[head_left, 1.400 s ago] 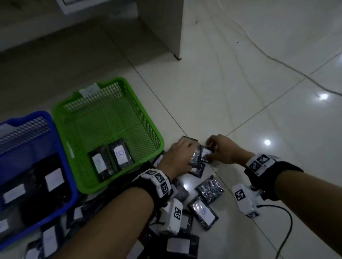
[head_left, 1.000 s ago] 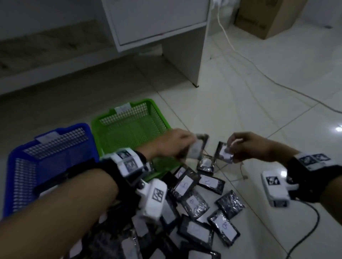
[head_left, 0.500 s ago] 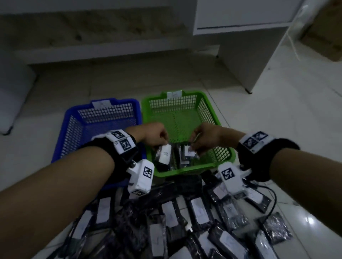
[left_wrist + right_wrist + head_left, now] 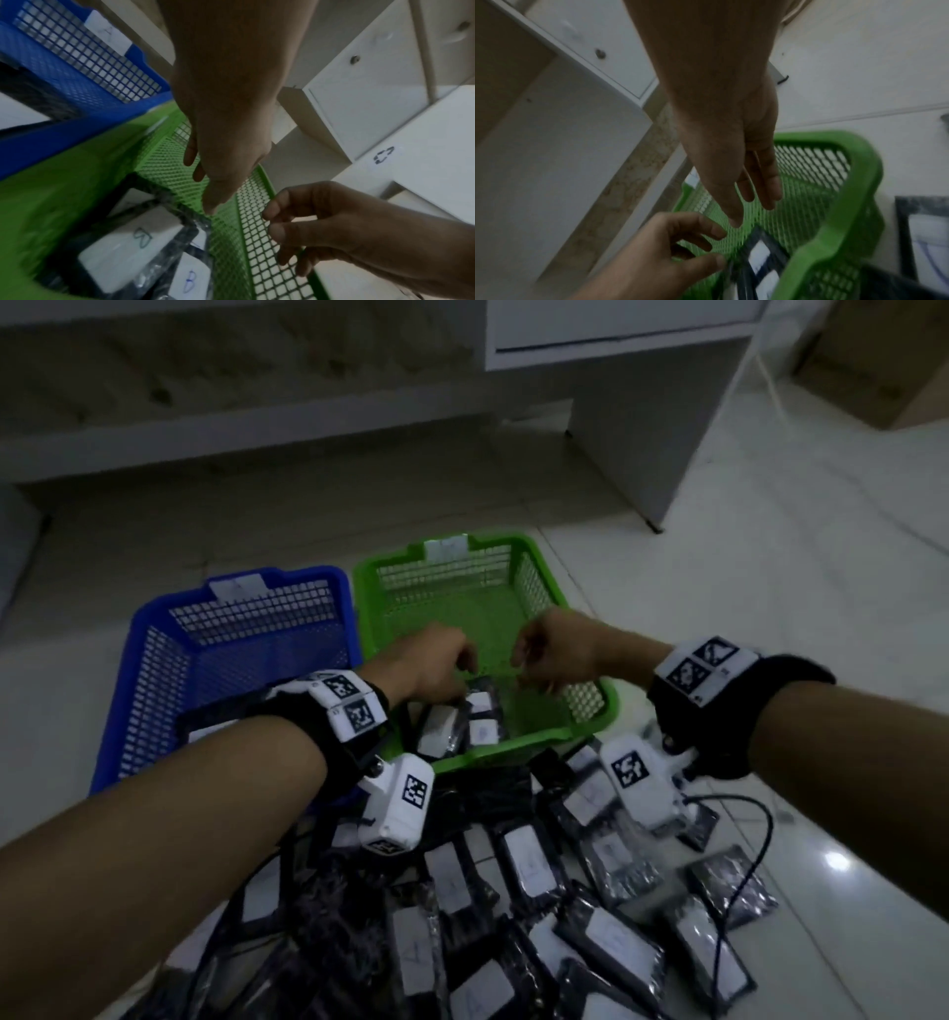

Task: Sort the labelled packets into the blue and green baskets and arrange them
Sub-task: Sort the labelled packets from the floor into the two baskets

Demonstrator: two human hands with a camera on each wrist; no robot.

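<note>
The green basket (image 4: pixel 369 588) stands right of the blue basket (image 4: pixel 128 660) on the floor. Several black packets with white labels (image 4: pixel 441 729) lie at the green basket's near end; two read B (image 4: pixel 133 239) in the left wrist view. My left hand (image 4: pixel 462 670) hovers just above them, its fingers loose and holding nothing (image 4: pixel 205 182). My right hand (image 4: pixel 529 670) hangs beside it over the basket, its fingers straight and empty (image 4: pixel 752 199). A heap of labelled packets (image 4: pixel 529 870) covers the floor in front of the baskets.
The blue basket carries a tag marked A (image 4: pixel 107 32) and holds dark packets at its near end. A white cabinet (image 4: pixel 642 403) stands behind the baskets and a cardboard box (image 4: pixel 873 361) sits at the far right. A black cable (image 4: pixel 760 839) crosses the packets on the right.
Each hand picked a packet from the floor and carried it left over the green basket. Both packets now lie in the basket and both hands have let go.
</note>
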